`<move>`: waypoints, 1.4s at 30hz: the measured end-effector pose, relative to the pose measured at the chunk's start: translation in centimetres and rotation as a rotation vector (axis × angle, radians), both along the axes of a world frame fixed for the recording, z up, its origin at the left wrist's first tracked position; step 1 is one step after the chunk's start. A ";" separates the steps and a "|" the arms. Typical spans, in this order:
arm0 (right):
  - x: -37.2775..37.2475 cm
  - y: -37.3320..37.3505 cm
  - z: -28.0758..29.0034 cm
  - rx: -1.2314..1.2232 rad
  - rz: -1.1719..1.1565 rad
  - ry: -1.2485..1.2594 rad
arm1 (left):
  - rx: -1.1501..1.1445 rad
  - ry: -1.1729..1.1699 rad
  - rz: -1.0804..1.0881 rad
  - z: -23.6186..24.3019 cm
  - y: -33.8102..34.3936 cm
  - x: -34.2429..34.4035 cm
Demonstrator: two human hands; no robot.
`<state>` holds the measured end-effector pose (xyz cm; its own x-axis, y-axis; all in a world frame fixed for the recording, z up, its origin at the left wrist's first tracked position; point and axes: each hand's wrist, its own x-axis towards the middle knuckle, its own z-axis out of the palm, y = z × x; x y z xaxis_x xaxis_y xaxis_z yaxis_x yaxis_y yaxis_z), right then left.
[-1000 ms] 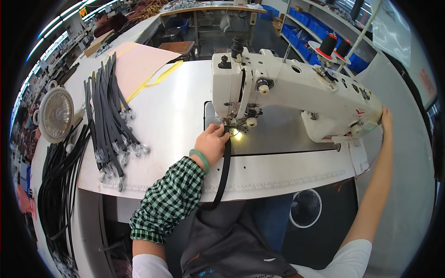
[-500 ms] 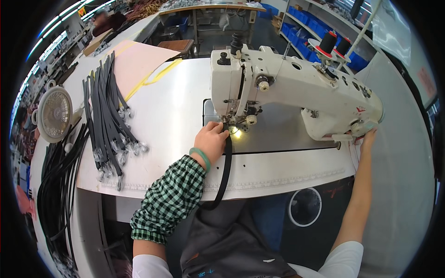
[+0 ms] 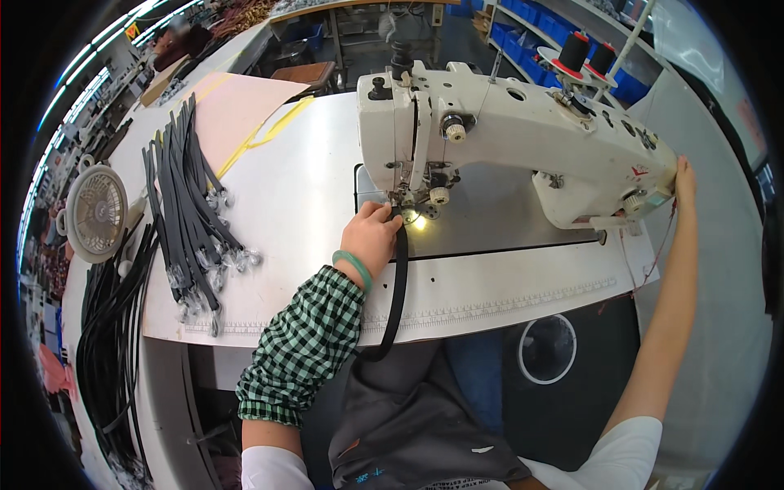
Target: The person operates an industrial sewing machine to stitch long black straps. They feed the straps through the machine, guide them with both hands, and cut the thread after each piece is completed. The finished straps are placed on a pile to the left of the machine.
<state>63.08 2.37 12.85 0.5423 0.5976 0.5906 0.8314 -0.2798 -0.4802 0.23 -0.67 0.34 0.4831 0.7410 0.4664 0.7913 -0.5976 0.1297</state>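
My left hand (image 3: 371,237), with a green bangle at the wrist, is closed on a black strap (image 3: 399,286) right beside the needle area of a white sewing machine (image 3: 506,114). The strap's lower part hangs over the table's front edge toward my lap. A small lamp lights the spot by the presser foot (image 3: 398,200). At the machine's far right end, my right hand (image 3: 685,181) is closed around the handwheel, which the machine and hand mostly hide; its fingertips show only in part.
Grey straps with clear-wrapped ends (image 3: 192,220) lie left on the white table (image 3: 302,180). Long black straps (image 3: 106,343) hang over the table's left side, below a small round fan (image 3: 96,212). Thread cones (image 3: 574,53) stand behind the machine; pink sheet (image 3: 237,114) lies farther back.
My right hand has moved up along the machine's right end. My left hand stays on the strap at the needle. The whole view has shifted slightly.
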 end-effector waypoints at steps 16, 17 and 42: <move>4.3 0.5 -0.4 -0.231 -0.157 -0.006 | -0.036 -0.064 -0.008 0.1 0.3 0.1; 3.6 0.6 -0.6 -0.221 -0.149 -0.020 | -0.042 -0.057 -0.004 0.1 0.2 -0.1; -0.7 -1.8 -1.8 0.046 -0.074 0.039 | 0.008 0.081 -0.089 0.0 0.7 -0.5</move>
